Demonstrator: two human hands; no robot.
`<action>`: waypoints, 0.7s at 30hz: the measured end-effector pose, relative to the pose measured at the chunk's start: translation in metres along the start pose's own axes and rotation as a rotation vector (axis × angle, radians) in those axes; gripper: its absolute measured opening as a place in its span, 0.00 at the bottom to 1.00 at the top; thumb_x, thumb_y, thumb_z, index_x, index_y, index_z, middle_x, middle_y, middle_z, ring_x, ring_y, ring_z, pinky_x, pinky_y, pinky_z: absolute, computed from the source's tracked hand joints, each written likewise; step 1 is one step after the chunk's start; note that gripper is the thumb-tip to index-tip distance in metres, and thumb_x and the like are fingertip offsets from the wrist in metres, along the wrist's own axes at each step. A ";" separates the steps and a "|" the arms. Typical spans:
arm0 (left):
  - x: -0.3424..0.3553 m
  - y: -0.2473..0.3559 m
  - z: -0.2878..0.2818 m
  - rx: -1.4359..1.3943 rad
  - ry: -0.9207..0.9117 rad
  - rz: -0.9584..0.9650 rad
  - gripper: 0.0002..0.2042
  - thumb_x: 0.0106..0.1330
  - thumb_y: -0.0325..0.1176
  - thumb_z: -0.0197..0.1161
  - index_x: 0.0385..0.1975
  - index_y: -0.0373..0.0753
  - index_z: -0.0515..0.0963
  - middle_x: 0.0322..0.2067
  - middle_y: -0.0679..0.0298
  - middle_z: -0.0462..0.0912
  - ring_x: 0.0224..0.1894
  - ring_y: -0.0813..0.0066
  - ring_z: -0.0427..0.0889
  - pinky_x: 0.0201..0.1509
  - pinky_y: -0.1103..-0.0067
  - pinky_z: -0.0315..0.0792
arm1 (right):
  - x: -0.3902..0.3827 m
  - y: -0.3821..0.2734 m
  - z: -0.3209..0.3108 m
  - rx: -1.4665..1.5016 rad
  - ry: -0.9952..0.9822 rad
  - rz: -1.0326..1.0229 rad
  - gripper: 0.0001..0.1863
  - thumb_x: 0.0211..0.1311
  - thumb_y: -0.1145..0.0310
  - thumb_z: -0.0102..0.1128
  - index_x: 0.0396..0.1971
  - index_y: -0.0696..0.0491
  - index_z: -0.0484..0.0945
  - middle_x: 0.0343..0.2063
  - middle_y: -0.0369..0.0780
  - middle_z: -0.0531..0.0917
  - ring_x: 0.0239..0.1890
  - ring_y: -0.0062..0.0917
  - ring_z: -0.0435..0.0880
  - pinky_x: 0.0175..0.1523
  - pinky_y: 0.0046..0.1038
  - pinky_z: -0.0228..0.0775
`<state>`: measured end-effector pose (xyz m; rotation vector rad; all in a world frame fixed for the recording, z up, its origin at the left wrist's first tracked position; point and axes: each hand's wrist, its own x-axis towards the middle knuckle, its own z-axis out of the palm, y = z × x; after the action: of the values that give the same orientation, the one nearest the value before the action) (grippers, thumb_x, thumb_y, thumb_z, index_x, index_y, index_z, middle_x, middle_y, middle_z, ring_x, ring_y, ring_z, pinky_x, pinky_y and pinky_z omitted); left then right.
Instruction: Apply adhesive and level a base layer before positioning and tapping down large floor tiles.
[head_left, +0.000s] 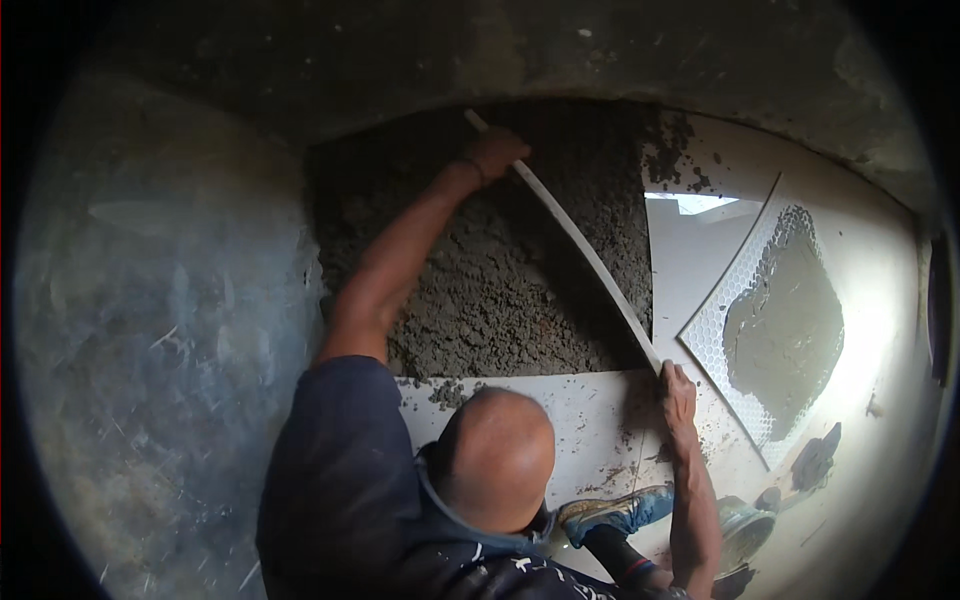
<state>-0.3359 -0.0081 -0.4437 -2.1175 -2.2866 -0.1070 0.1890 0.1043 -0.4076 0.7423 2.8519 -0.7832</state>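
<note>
Neither of my own hands shows in the head view. Below me a crouching co-worker (330, 480) in a dark top leans over a bed of rough grey mortar (480, 290). A long pale straightedge (580, 240) slants across that bed. The co-worker's left hand (495, 155) is closed round it near its far end. At the near end, by the mortar's right corner, the co-worker's right hand (679, 392) grips it. To the right lies a tile (715, 335) with its honeycomb-patterned back up, spread with smooth grey mortar (785, 325).
Pale floor tiles (600, 420) with mortar crumbs border the bed in front and at right. A scuffed grey wall (170, 330) rises at left, a dark one (400, 70) behind. A blue shoe (618, 510) and a partly hidden rounded object (745, 530) are at lower right.
</note>
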 end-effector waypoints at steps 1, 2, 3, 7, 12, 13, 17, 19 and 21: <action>-0.014 -0.003 -0.007 -0.033 0.008 0.001 0.09 0.51 0.26 0.57 0.32 0.44 0.76 0.34 0.61 0.77 0.44 0.58 0.75 0.48 0.65 0.70 | 0.001 -0.001 0.001 -0.010 -0.023 0.039 0.03 0.58 0.76 0.46 0.32 0.55 0.67 0.26 0.48 0.73 0.29 0.47 0.76 0.32 0.43 0.67; -0.020 -0.005 -0.015 -0.041 -0.053 -0.028 0.10 0.50 0.25 0.58 0.33 0.44 0.75 0.34 0.60 0.76 0.43 0.57 0.74 0.48 0.64 0.69 | 0.000 -0.003 0.002 -0.067 -0.005 0.037 0.03 0.58 0.76 0.47 0.32 0.55 0.67 0.26 0.48 0.73 0.30 0.47 0.76 0.32 0.44 0.68; -0.025 -0.003 -0.022 -0.049 0.030 -0.009 0.10 0.50 0.25 0.58 0.33 0.44 0.75 0.34 0.60 0.76 0.43 0.57 0.74 0.48 0.64 0.69 | -0.004 -0.006 0.002 -0.134 0.028 -0.004 0.03 0.57 0.76 0.48 0.31 0.55 0.68 0.27 0.48 0.73 0.30 0.46 0.76 0.32 0.44 0.68; -0.024 0.005 -0.034 -0.086 0.196 0.001 0.12 0.46 0.25 0.61 0.33 0.44 0.75 0.35 0.60 0.76 0.44 0.57 0.74 0.50 0.62 0.69 | -0.023 -0.019 -0.001 -0.184 0.144 0.161 0.11 0.52 0.73 0.63 0.29 0.55 0.68 0.23 0.48 0.73 0.24 0.46 0.75 0.25 0.41 0.66; -0.055 -0.031 -0.016 -0.138 0.172 0.000 0.12 0.47 0.24 0.59 0.32 0.44 0.75 0.35 0.59 0.76 0.44 0.56 0.73 0.50 0.62 0.68 | 0.022 -0.026 0.016 0.031 -0.094 0.067 0.06 0.60 0.76 0.46 0.36 0.55 0.71 0.31 0.51 0.77 0.32 0.50 0.78 0.34 0.44 0.70; -0.062 -0.038 -0.014 -0.072 0.137 -0.025 0.10 0.50 0.26 0.58 0.33 0.45 0.76 0.35 0.61 0.76 0.43 0.59 0.74 0.49 0.65 0.69 | 0.029 -0.029 0.019 -0.035 -0.088 -0.023 0.09 0.61 0.77 0.43 0.39 0.55 0.71 0.33 0.52 0.77 0.33 0.50 0.78 0.35 0.44 0.70; -0.081 -0.030 -0.009 -0.056 0.029 -0.064 0.12 0.47 0.22 0.57 0.32 0.44 0.75 0.35 0.59 0.76 0.45 0.57 0.73 0.49 0.65 0.69 | 0.015 -0.031 0.015 0.139 -0.122 0.083 0.12 0.58 0.78 0.44 0.42 0.54 0.70 0.33 0.52 0.76 0.36 0.49 0.78 0.37 0.44 0.71; -0.079 -0.016 -0.011 -0.103 -0.056 -0.035 0.12 0.47 0.22 0.58 0.33 0.44 0.75 0.35 0.60 0.76 0.45 0.57 0.73 0.50 0.65 0.69 | -0.013 -0.038 0.016 -0.082 -0.141 0.066 0.09 0.55 0.78 0.47 0.37 0.55 0.69 0.29 0.51 0.74 0.35 0.48 0.77 0.35 0.45 0.70; -0.072 -0.011 -0.011 -0.151 -0.069 -0.007 0.12 0.48 0.22 0.58 0.33 0.44 0.75 0.35 0.60 0.76 0.45 0.57 0.74 0.50 0.65 0.69 | -0.020 -0.039 0.020 -0.038 -0.096 0.046 0.08 0.56 0.78 0.47 0.36 0.55 0.68 0.29 0.51 0.74 0.34 0.49 0.77 0.35 0.45 0.70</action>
<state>-0.3418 -0.0815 -0.4377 -2.2169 -2.3967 -0.2172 0.1870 0.0569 -0.4028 0.7410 2.7463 -0.7349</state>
